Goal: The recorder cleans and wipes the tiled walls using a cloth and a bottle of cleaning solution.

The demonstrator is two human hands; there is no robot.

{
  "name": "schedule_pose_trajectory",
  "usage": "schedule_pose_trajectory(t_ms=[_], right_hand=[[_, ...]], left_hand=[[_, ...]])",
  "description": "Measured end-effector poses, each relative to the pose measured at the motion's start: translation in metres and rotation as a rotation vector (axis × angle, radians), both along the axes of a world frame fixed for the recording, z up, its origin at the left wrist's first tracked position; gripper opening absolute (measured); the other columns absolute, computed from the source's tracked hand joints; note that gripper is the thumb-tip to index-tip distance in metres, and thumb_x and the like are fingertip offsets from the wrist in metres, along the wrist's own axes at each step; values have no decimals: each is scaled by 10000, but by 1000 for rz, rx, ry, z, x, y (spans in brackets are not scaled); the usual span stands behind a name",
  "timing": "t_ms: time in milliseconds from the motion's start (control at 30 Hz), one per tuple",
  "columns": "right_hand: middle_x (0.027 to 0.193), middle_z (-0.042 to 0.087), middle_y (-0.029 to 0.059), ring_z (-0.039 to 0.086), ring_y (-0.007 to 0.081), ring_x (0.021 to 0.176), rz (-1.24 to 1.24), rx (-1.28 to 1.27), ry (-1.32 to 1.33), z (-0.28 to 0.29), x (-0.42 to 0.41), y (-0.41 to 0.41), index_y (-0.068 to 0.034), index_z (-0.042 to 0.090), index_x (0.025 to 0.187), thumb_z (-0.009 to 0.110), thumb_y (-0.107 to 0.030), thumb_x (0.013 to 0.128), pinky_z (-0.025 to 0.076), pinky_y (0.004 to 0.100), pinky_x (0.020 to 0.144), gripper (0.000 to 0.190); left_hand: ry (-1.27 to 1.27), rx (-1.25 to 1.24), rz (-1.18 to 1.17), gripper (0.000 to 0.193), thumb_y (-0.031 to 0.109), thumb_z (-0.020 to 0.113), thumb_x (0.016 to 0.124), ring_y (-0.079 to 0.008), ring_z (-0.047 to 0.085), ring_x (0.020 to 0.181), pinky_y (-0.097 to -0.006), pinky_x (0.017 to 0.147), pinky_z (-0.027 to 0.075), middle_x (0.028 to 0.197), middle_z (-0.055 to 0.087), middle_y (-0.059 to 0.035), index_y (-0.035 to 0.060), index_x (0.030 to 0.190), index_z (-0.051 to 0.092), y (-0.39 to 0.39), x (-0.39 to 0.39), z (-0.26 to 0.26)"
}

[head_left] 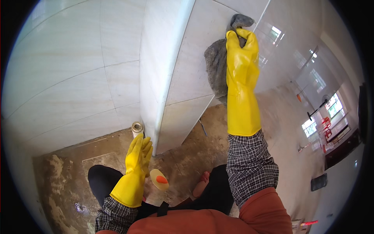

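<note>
My right hand (242, 58), in a long yellow rubber glove, pinches a dirty grey cloth (216, 68). The cloth hangs beside the glove, in front of the pale wall tiles (192, 58) right of a light corner edge (173, 73). One end of it sticks up above my fingers. My left hand (137, 159), gloved alike, is lower, above the floor near my knee. Its fingers are stretched out and hold nothing that I can see. Just beyond the fingertips stands a short white pipe end (137, 127) by the wall's foot.
A cream oval object with an orange patch (159, 180) is between my legs, above the stained brown floor (102, 158). A thin blue strip (203, 127) lies near the wall's base. Far right are red stools (326, 128), a fan (324, 101) and bright windows (334, 105).
</note>
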State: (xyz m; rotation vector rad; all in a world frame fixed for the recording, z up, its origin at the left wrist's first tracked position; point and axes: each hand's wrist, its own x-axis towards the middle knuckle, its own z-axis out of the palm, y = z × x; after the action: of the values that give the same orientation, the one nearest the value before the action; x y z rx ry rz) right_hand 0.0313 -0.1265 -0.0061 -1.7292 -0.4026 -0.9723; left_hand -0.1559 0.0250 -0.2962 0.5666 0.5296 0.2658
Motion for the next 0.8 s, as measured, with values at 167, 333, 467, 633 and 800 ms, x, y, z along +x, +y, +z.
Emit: schedule_pose_trajectory(t_ms=[167,333,467,633,800], right_hand=[[930,617,150,621,277,850,-48,-2,100,-127,32,-18,-41,586,1000,693,-150,910,498,333,743,178],[850,602,81,598,194,722,152,234,71,-238,60,-40,-56,551,992,677,-133,929,495,327,671,160],[728,574,41,548,151,614,155,103,270,-160,34,-31,-73,530,951,674,-141,932,462,308,598,160],[784,616,84,574,179,654,12,-115,32,-25,-2,-4,-30,583,1006,677,-205,925,475,319,634,214],[760,585,58,560,151,632,153,103,211,-87,9,-11,-31,570,988,659,-199,947,469,313,614,195]], left_hand=[[-69,-35,-30,496,278,610,984,-339,469,1338,-380,1136,385,1435,474,-228,104,1428,470,-5,2,6],[23,59,-25,491,244,564,1012,-339,487,1318,-412,1133,379,1409,501,-215,69,1451,427,-13,15,-21],[95,32,-40,467,267,619,982,-337,526,1272,-404,1098,416,1357,540,-203,98,1398,491,-14,10,-35],[12,42,-82,483,273,623,979,-340,521,1281,-408,1111,405,1371,532,-204,76,1398,485,-14,2,-16],[-25,-31,-102,484,268,612,985,-347,505,1302,-409,1121,397,1391,521,-214,57,1400,479,-11,1,2]])
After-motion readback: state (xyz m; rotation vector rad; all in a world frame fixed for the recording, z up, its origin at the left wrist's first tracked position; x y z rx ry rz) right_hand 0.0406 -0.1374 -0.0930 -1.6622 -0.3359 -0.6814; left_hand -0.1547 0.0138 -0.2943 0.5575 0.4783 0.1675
